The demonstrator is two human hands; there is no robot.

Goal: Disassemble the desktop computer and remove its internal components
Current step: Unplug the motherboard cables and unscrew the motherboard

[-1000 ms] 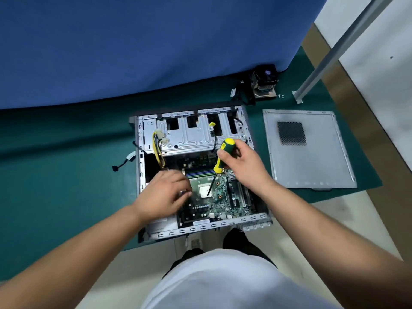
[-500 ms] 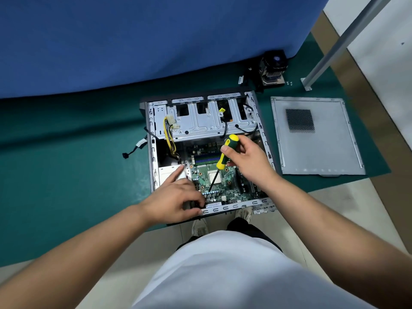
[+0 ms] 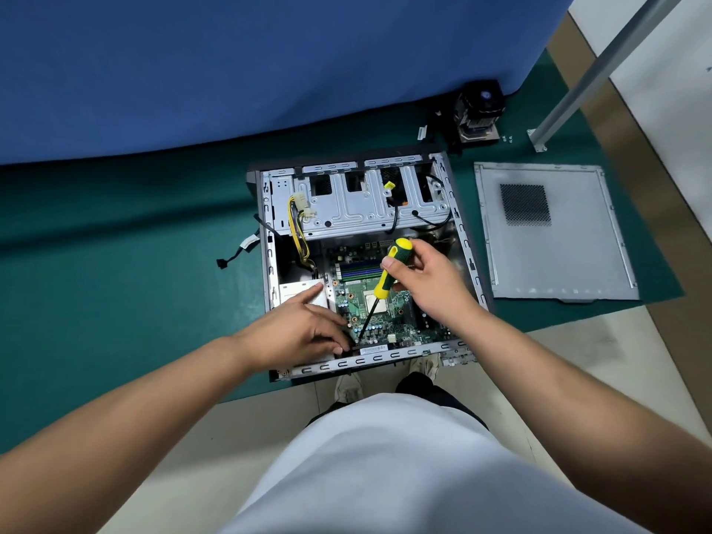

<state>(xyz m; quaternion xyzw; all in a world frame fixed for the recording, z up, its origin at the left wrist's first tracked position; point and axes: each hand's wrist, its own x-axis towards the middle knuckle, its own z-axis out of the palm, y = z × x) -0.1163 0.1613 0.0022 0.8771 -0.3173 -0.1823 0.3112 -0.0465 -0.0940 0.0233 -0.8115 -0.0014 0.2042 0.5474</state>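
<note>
The left hand (image 3: 304, 333) has slid to the motherboard (image 3: 385, 306)'s near-left corner, index finger outstretched, steadying where the right hand (image 3: 427, 279)'s gripped screwdriver (image 3: 389, 275) now points, probably at a mounting screw.

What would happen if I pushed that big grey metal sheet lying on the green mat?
The side panel looks flat and thin, so it would probably slide, not roll or tip. Being sheet metal, it is likely stiff but may flex slightly when lifted. Its edges could be sharp.

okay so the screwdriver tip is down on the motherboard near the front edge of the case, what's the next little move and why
Probably turn the screwdriver to back out a screw. The right hand grips its handle, the tip rests low on the motherboard beside the left hand, whose fingers sit near it. The screw itself is too small to confirm.
</note>
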